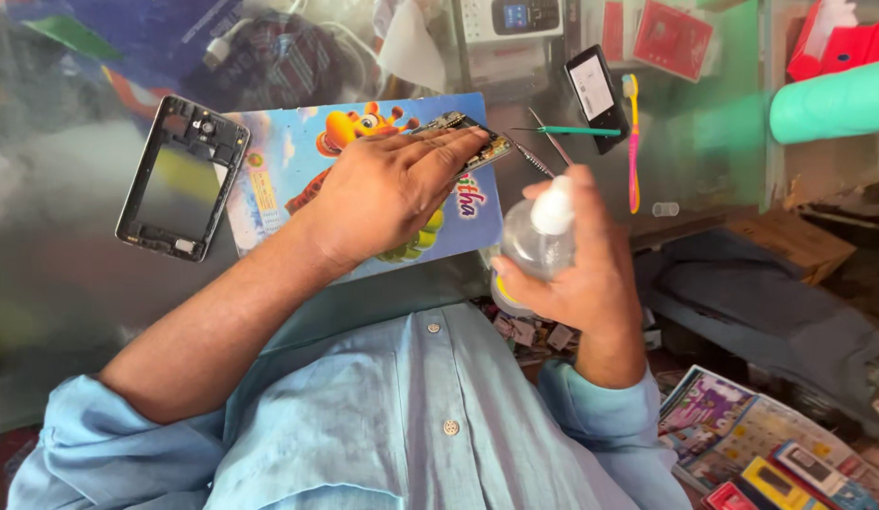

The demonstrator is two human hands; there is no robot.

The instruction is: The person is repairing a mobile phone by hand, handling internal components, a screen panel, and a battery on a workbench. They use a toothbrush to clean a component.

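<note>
Head view, far left: an empty black phone frame (182, 177) lies on the glass counter (71, 255), just beside the left edge of the picture book; nothing touches it

Book: a blue children's picture book (270, 179) with a cartoon giraffe on its cover lies flat on the counter under my left hand

My left hand: my left hand (388, 194) lies palm down on the book, fingers stretched out flat and pressing on the circuit board; it is spread, not closed round anything

Circuit board: the phone circuit board (477, 142) sits at the book's upper right corner, partly hidden under my fingertips

Tweezers: metal tweezers (550, 146) lie on the glass just right of the board, tips crossing a thin green tool (576, 130)

My right hand: my right hand (576, 269) is wrapped round a small clear bottle (539, 236) with a white cap, held above the counter edge; the cap points toward the board

Further right: a black phone (595, 94) lies face up; beside it lies a pink and yellow toothbrush (633, 142)
</note>
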